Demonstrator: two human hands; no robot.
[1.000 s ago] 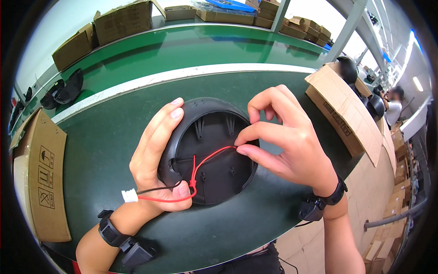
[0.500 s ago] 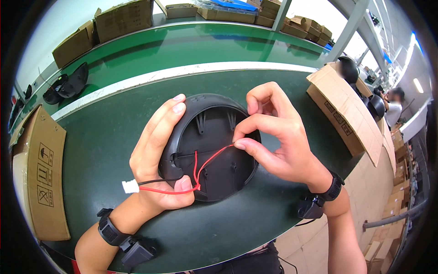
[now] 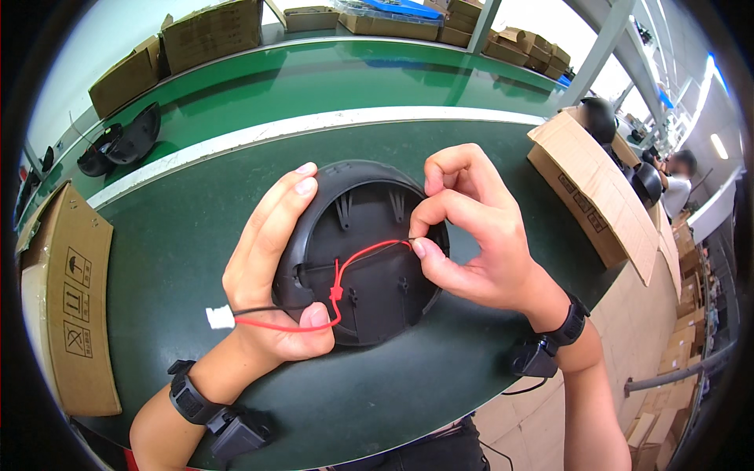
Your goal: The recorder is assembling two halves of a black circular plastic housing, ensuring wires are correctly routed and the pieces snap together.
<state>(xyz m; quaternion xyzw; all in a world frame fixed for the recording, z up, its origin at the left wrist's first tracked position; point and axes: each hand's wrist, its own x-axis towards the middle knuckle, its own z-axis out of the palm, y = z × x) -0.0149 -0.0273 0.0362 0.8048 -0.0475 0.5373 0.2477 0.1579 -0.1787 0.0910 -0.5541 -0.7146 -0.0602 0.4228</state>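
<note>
A round black plastic housing [image 3: 381,271] sits on the green worktable, its hollow side facing up with small posts inside. My left hand [image 3: 263,271] is wrapped round its left rim, fingers along the outside and thumb at the lower left edge. Under that thumb run a red and a black wire, ending left in a white connector [image 3: 221,317]. The red wire [image 3: 338,308] loops over the hollow, with a small red tab at a bend. My right hand [image 3: 479,235] pinches the far end of the wires between thumb and forefinger above the hollow's right side.
Cardboard boxes stand on the left [image 3: 82,306] and right [image 3: 589,188] of the worktable [image 3: 196,196]. Beyond a white rail [image 3: 314,123] lies a green belt [image 3: 353,78] carrying black shells [image 3: 129,141]. More boxes line the back. A person [image 3: 677,184] works at the far right.
My right hand has shifted slightly right with the wire end, and the red tab has moved up over the hollow. The black shells on the belt have moved right. My left hand keeps its grip.
</note>
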